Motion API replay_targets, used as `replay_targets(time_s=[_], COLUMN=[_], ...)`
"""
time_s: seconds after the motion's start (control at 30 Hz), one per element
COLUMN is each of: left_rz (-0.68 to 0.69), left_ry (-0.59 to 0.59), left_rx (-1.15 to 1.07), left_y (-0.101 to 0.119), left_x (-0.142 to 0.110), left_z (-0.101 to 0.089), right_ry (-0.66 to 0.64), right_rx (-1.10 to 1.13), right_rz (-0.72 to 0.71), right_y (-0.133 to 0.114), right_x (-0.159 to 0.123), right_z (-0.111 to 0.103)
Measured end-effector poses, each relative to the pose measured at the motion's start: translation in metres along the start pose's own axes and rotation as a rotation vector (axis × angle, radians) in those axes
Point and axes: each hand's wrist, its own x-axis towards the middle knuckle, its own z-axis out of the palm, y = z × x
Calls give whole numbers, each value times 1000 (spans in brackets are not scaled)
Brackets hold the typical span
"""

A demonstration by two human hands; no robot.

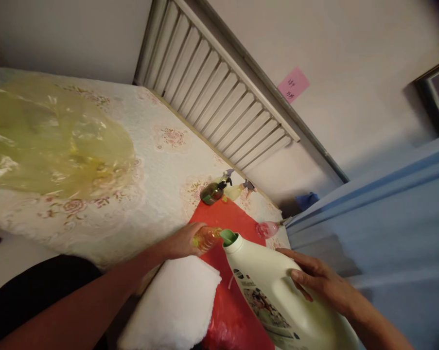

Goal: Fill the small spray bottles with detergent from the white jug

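Observation:
My left hand is wrapped around a clear ribbed bottle that holds yellow-orange liquid. A large pale detergent jug is gripped at its handle by my right hand. The jug leans toward the bottle, and its green pouring spout sits close to the bottle's mouth. Whether spout and mouth touch, or liquid flows, I cannot tell. Beneath both lies a red mat. White paper towel is just below my left hand.
Behind the mat stand a dark green pump bottle and a pale yellow spray bottle. A pink bottle is at the mat's right. A yellow plastic bag covers the floral tablecloth's left. Radiator and blue curtain border the table.

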Motion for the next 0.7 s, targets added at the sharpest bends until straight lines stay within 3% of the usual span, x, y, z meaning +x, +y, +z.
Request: replay_targets(time_s=[0.7], left_rz=[28], left_ry=[-6], left_rx=[9], left_y=[4], left_x=[0], left_z=[0], right_ry=[13], right_rx=[-2], right_rz=[20], right_y=[-3], right_x=[2], right_z=[0])
